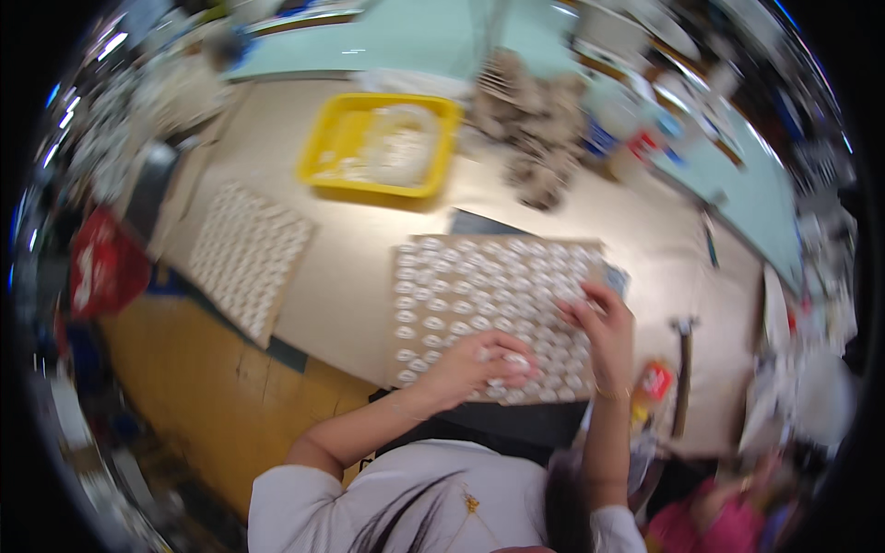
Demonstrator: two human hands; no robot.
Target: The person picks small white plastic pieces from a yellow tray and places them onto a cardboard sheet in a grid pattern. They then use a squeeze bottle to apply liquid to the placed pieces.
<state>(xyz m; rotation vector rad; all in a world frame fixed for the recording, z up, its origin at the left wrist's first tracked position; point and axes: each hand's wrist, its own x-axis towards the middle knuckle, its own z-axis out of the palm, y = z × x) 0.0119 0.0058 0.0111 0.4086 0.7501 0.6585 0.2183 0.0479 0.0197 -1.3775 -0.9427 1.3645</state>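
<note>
In front of me lies a brown cardboard sheet point(418, 344), covered with rows of small white oval pieces point(459, 307). Over its lower middle, my left hand point(481, 367) is curled, palm up, around a few loose white pieces point(516, 359). My right hand point(601, 324) reaches over the sheet's right side, its thumb and fingers brought together just at the rows. Blur hides whether a piece sits between those fingertips.
A yellow tray point(318, 138) holds a bag of white pieces. Another filled sheet point(244, 253) lies left. A hammer point(684, 369) and red-labelled bottle point(654, 380) are right. Crumpled brown material point(525, 111) lies behind; a person in pink point(710, 521) is at lower right.
</note>
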